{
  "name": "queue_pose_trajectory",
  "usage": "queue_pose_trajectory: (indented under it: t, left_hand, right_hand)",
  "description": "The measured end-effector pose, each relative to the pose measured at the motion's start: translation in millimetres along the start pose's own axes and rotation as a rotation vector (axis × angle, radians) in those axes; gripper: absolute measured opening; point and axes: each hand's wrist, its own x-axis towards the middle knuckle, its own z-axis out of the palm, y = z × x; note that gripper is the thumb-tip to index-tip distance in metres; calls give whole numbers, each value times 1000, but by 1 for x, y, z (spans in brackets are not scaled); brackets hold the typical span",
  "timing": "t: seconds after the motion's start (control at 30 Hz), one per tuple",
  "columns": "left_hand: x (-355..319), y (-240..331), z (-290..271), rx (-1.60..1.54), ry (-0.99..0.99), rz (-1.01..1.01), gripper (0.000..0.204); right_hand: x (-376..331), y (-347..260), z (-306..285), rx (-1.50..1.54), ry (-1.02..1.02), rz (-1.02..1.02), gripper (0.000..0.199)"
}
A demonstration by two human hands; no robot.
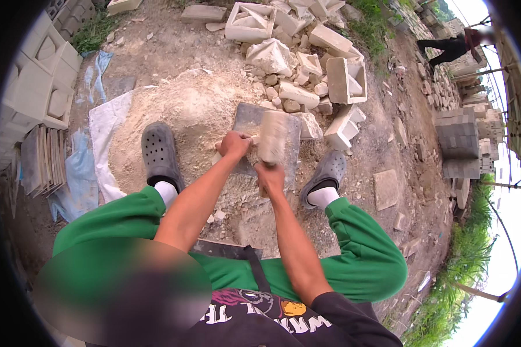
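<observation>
My right hand [270, 176] grips the handle of a dust-covered mallet [274, 135], whose pale head hangs over a flat grey slab [250, 118] on the ground. My left hand [234, 144] rests on that slab beside the mallet head, pinching a small pale stone piece; the piece itself is mostly hidden by my fingers. Crushed pale powder [185, 110] is heaped to the left of the slab. I sit with green trouser legs spread, a grey clog [159, 151] on the left and another clog [328, 170] on the right.
Broken pale blocks and rubble [307, 63] lie piled beyond the slab. Moulded pale blocks [37, 81] stack at the left, with flat tiles [43, 159] and a white sheet [101, 133]. Grey block stacks [458, 136] stand at the right. A person [448, 49] bends at the far right.
</observation>
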Motion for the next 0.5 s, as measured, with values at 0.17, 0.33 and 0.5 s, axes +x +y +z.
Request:
queue_pose_trajectory:
  t: [0.17,0.33,0.5]
  left_hand:
    - [8,-10,7,45,61,13,19]
    - [6,-4,6,15,43,-10,21]
    - [11,-9,8,3,23,-12,21]
  right_hand:
    - [-4,-8,-13,204,-23,124,36]
    - [2,30,3,56,60,5,37]
    - [2,40,12,-69,119,-188,24]
